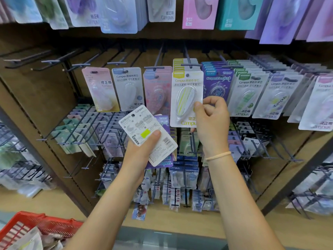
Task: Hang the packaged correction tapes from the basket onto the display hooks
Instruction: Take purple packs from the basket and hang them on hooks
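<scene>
At the hook wall, head view: the person faces rows of dark wire display hooks (155, 68) loaded with carded packs.
Right hand (210, 115): at about 1 o'clock from centre, its grip clamped on the right edge of the yellow-striped correction tape pack (186, 98), thumb in front.
Pack's place: its punched hole sits level with the yellow-topped stack (178, 66) behind it; whether it is threaded on the wire I cannot tell.
Left hand (142, 147): at centre, grip closed around a small fan of spare packs (149, 134), a white card back uppermost, a purple one beneath.
Basket (23, 230): red plastic mesh at 7 o'clock, more packs inside.
Doing it well: I would keep the card square to the wire, slide the hole fully back, then let go.
Materials: stiff glossy card, rounded corners, clear teardrop blister; thin metal wire with upturned tips.
</scene>
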`<state>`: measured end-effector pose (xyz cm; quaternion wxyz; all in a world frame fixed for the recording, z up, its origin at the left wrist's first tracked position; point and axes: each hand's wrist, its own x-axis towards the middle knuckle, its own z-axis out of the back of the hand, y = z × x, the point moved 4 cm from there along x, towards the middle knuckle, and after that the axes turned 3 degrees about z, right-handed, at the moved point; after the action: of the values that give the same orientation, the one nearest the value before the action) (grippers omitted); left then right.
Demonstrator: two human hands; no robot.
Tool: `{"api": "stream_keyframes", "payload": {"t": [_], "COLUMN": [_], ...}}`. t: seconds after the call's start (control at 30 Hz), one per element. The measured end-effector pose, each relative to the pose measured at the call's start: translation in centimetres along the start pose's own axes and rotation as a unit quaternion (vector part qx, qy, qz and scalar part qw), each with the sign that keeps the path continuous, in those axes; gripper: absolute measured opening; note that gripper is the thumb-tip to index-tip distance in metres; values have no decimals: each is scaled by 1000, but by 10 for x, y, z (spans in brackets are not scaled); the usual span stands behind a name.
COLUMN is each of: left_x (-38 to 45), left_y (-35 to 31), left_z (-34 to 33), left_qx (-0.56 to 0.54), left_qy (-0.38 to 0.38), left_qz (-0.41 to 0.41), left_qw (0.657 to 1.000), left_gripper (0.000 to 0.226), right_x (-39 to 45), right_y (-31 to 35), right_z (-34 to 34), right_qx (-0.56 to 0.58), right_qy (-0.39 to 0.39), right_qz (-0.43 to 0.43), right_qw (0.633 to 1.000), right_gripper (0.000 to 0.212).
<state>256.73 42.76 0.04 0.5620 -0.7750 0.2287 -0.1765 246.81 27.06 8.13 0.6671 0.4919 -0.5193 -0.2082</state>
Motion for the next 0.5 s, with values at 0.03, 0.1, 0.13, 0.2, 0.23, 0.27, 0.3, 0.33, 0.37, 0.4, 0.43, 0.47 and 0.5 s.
{"api": "stream_keyframes", "payload": {"t": [0.03,0.1,0.13,0.2,0.23,0.27,0.3,0.33,0.37,0.4,0.43,0.47,0.5], "left_x": [-1,-1,-1,-1,-1,-2,-2,-2,-3,-3,-3,-3,-3], "left_y": [-1,-4,-5,-6,-6,-6,-6,-6,-6,-5,-5,-5,-5], "left_z": [0,0,0,1,2,3,4,4,6,7,9,11,13], "left_qx": [-2,-6,-7,-8,-7,-4,0,6,10,13,14,15,14], "left_qy": [1,6,8,15,18,21,25,28,29,29,28,28,28], "left_qz": [1,0,0,2,4,5,5,4,4,6,8,7,6], "left_qw": [1000,1000,1000,1000,1000,1000,1000,1000,1000,999,999,999,999], "left_gripper": [33,37,37,33,30,29,31,35,40,44,47,48,48], "right_x": [0,2,5,12,15,18,20,22,21,20,16,10,3], "right_y": [1,-1,-4,-12,-16,-20,-24,-28,-31,-34,-35,-38,-39], "right_z": [0,-1,-3,-7,-10,-13,-16,-17,-18,-18,-17,-15,-13], "right_qx": [0,-3,-9,-30,-36,-40,-45,-50,-53,-50,-41,-39,-47], "right_qy": [1,-2,-5,-10,-13,-17,-21,-28,-35,-46,-56,-65,-68], "right_qz": [-2,-6,-7,-11,-17,-23,-28,-30,-32,-37,-44,-48,-45], "right_qw": [1000,1000,1000,999,999,999,998,998,997,997,997,996,996], "right_gripper": [11,14,16,20,22,23,25,26,27,27,27,28,30]}}
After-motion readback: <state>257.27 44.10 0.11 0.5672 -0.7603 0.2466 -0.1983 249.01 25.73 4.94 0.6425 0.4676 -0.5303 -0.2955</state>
